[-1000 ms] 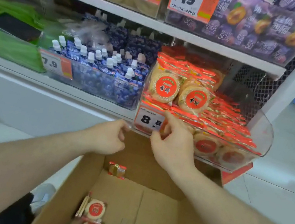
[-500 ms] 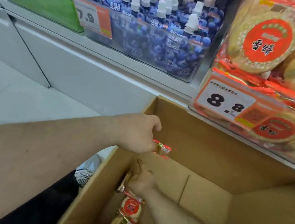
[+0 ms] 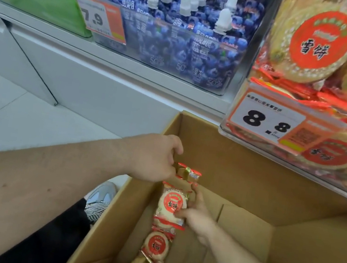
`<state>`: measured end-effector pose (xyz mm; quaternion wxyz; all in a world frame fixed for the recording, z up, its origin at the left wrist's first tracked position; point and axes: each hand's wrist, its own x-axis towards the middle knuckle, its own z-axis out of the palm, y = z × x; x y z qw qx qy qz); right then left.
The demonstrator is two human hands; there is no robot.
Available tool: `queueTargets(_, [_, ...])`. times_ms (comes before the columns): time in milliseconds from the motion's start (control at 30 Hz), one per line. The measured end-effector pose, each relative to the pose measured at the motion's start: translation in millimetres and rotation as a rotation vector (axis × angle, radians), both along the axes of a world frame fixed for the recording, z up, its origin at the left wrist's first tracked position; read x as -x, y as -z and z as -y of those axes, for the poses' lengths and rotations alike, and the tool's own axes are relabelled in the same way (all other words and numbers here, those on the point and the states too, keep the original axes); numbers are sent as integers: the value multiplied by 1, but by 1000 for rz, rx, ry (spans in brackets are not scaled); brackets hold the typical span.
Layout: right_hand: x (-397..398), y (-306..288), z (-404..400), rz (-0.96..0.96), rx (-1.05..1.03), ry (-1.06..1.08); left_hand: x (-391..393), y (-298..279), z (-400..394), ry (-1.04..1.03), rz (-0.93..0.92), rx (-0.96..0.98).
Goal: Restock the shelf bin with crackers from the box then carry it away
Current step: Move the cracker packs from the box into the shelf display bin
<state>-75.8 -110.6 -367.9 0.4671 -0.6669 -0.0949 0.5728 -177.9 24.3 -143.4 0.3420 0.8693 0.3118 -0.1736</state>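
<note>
Red-labelled cracker pack [image 3: 171, 205] pinched by right-hand fingers [image 3: 195, 195].

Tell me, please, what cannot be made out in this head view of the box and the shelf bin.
- Cardboard box: its near end is cut off by the bottom edge, so any further packs are unseen.
- Small packet: the left hand covers part of it.
- Cracker pack: the right hand hides its right edge.
- Shelf bin: cut off at the right edge.
- Price label: small print is blurred.
</note>
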Motion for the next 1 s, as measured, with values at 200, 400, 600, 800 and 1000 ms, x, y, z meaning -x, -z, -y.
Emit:
queueTargets(200, [-18,-93,-3,-370,-434,-48,7,1,9,-38,-52,24])
queueTargets(400, [-27,-91,-26,-417,-479,-21,8,2,1,-89,121,16])
queueTargets(600, [-5,37,-26,216,476,81,11,9,-13,-68,89,29])
queueTargets(800, [38,109,-38,408,666,-132,12,19,-20,-61,74,119])
queueTargets(1000, [35,89,-43,435,631,-111,11,18,-21,-83,102,196])
